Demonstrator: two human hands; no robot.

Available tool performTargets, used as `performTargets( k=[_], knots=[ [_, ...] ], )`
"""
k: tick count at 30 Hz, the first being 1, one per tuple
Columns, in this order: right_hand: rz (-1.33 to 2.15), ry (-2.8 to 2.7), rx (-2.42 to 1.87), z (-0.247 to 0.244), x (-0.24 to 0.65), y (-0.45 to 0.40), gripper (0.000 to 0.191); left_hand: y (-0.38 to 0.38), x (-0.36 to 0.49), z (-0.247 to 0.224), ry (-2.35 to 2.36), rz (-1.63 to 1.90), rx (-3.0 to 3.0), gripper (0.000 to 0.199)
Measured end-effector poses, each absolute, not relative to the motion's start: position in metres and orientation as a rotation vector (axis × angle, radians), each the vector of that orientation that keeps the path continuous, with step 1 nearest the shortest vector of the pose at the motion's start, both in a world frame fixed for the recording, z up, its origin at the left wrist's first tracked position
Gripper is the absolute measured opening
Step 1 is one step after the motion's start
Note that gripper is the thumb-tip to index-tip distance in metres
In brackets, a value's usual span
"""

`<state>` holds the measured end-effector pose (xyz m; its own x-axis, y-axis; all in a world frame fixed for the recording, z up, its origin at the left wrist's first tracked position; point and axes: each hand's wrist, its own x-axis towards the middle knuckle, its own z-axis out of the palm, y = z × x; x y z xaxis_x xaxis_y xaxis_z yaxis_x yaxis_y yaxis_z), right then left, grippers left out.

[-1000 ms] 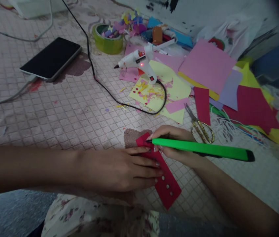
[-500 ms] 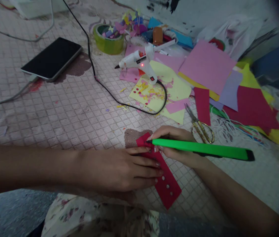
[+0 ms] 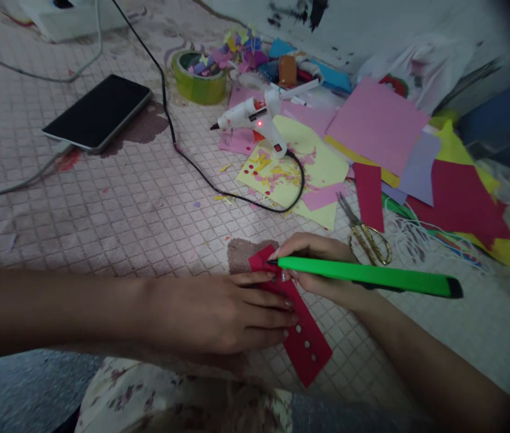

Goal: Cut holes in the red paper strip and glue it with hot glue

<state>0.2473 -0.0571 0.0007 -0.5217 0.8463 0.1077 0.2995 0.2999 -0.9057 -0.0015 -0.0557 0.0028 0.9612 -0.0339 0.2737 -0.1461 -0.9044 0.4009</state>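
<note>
A red paper strip [image 3: 311, 337] with a row of small round holes lies slantwise on the cloth. My left hand [image 3: 223, 313] rests flat across it, fingers stretched out and slightly apart, pressing it down and covering its middle. My right hand [image 3: 313, 258] is closed around a green utility knife [image 3: 372, 275] near its front end. The dark pointed tip of the knife is at the strip's upper part, just beyond my left fingers. Whether the tip pierces the paper I cannot tell.
Gold-handled scissors [image 3: 367, 237] and white string [image 3: 417, 237] lie beyond my right hand. A white glue gun [image 3: 255, 114] with a red light rests by paper scraps, its black cord [image 3: 210, 179] looping over the cloth. Further off are coloured sheets [image 3: 376, 126], tape [image 3: 198, 84] and a phone [image 3: 99, 111].
The view has tilted slightly, so everything sits a little lower. Both hands, the strip and the knife hold nearly the same positions; the knife's tip has shifted very slightly.
</note>
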Motion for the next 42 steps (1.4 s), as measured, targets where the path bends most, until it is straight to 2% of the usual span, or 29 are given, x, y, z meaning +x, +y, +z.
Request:
performTargets(
  k=[18,23,27,31,39,42],
  knots=[
    [1.1,-1.957,-1.069,0.004,0.24,-0.059,0.015,-0.055,-0.001,0.002,-0.151,0.347,2.722,0.041],
    [1.176,-1.978,-1.046,0.003,0.243,-0.058,0.021,-0.056,-0.002,0.001,-0.148,0.351,2.707,0.042],
    [1.205,-1.956,-1.019,0.002,0.245,-0.058,0.018,-0.055,-0.002,0.002,-0.145,0.317,2.718,0.046],
    [1.098,-1.831,-1.109,0.0,0.242,-0.065,0.017,-0.056,-0.003,0.002,-0.134,0.307,2.692,0.046],
    [0.827,-1.852,-1.22,-0.002,0.234,-0.081,0.04,-0.057,-0.004,0.002,-0.094,0.25,2.649,0.047],
    [0.813,-1.874,-1.223,0.001,0.233,-0.082,0.043,-0.058,-0.004,0.003,-0.084,0.229,2.66,0.048]
  ],
)
